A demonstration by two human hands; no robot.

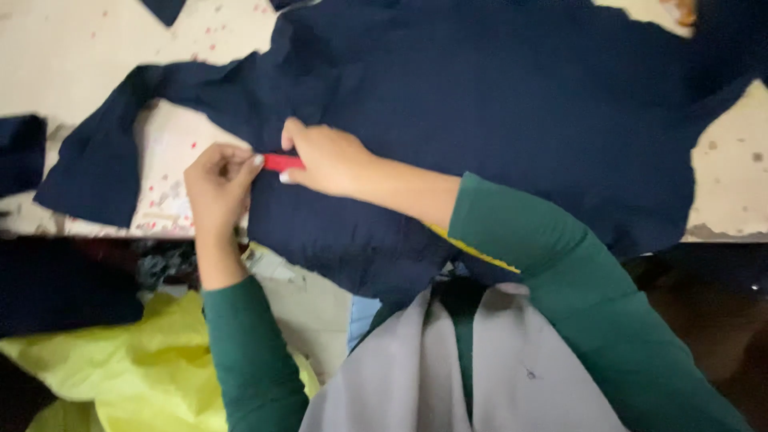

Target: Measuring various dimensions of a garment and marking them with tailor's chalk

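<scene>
While both grip it, the red strip (282, 162) lies between left hand (218, 182) and right hand (330, 158) — on navy cloth (496, 104).

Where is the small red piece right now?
In the head view the red piece sits left of centre, pinched between the left hand and right hand, over the navy fabric.

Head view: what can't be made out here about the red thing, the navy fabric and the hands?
- Red object: mostly covered by the left hand and right hand, so its kind and full length stay hidden.
- Navy fabric: cut off by the top and right edges; its whole outline is unseen.
- Right hand's fingertips: tucked underneath, so the grip is unclear.
- Yellow cloth: runs off the bottom edge.
- Whole frame is softly blurred.
</scene>
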